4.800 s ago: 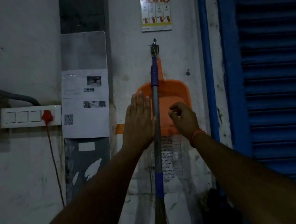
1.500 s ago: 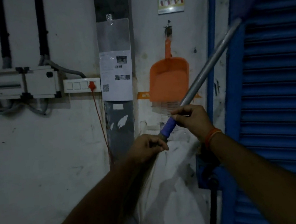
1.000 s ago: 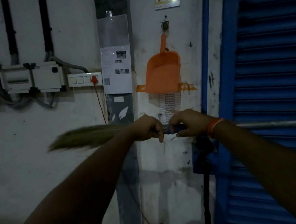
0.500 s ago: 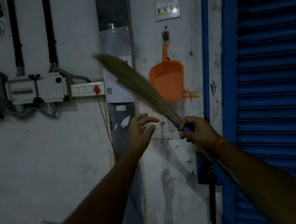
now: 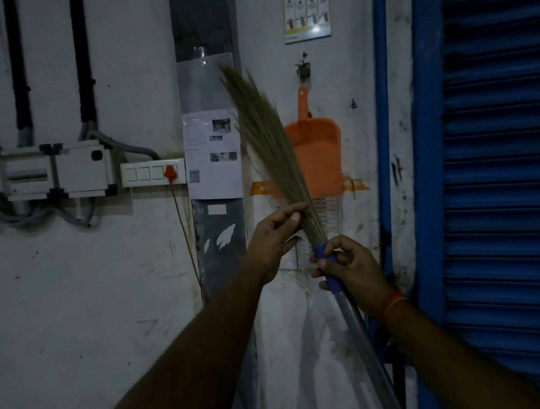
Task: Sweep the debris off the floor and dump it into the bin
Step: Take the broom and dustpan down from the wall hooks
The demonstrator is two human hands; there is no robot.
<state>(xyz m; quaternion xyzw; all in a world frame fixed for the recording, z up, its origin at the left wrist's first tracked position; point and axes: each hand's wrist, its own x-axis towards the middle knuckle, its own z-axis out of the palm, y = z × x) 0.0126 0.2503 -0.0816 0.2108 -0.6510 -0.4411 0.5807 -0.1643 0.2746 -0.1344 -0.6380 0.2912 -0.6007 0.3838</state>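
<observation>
White scuffed wall (image 5: 73, 308) carries orange dustpan (image 5: 318, 156) hung on hook (image 5: 303, 69); papers taped beside.

The broom (image 5: 269, 144) is held upside down, its tan grass bristles fanning upward and leaning left, its silver metal shaft running down to the lower right, with a blue grip band where bristles meet shaft. Behind the bristles, the orange dustpan (image 5: 320, 159) hangs upright on the wall from a hook, handle at top, scoop facing outward.
</observation>
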